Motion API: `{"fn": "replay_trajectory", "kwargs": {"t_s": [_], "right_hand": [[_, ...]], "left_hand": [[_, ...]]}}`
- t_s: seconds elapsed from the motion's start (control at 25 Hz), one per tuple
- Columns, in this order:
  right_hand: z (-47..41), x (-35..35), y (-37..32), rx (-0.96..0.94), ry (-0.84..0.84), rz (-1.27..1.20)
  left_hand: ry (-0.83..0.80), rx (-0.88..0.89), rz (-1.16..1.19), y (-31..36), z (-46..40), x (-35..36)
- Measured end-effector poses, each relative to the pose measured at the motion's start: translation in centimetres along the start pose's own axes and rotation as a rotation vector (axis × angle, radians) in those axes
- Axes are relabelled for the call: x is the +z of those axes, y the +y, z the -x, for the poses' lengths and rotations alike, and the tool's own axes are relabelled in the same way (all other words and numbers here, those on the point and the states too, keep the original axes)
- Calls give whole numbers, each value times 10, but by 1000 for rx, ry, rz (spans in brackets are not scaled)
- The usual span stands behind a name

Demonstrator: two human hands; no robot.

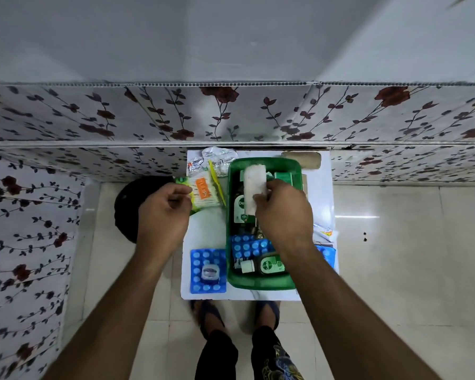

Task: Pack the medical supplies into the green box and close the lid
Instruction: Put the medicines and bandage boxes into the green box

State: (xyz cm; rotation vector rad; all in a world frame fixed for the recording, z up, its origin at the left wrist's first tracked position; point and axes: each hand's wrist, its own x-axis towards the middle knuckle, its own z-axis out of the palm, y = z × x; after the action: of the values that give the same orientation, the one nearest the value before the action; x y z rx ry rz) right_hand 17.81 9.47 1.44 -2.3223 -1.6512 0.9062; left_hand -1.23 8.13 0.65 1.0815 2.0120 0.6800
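Observation:
The green box (296, 171) stands open on a small white table (209, 226). Inside lie a dark antiseptic bottle (239, 208), a blue pill strip (248, 246), a smaller green bottle (268, 266) and a green carton (284, 176). My right hand (283, 212) hovers over the box, shut on a white gauze roll (254, 185). My left hand (163, 212) pinches the edge of a clear packet with an orange label (203, 190) at the table's left rear. Another blue pill strip (207, 270) with a small jar (209, 272) on it lies left of the box.
Foil packets (217, 159) and a yellow-green strip (217, 182) lie behind the packet. A tube (324, 231) and a blue strip (327, 255) lie right of the box. A black round object (126, 207) is left of the table. Floral wall panels stand behind. My feet are under the table's front edge.

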Motion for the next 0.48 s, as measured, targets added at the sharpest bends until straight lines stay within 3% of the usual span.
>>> {"fn": "replay_trajectory", "kwargs": {"t_s": [0.2,0.36,0.48], "right_hand": [[-5,20,-4,-144,30,302],[-3,20,-1,-183,0,276],[5,-2,4,-172,123,95]], "left_hand": [[-37,19,28,-23,-4,-1],[-52,18,19,-24,-3,-5],[-44,49,2,-25,-1,-11]]}}
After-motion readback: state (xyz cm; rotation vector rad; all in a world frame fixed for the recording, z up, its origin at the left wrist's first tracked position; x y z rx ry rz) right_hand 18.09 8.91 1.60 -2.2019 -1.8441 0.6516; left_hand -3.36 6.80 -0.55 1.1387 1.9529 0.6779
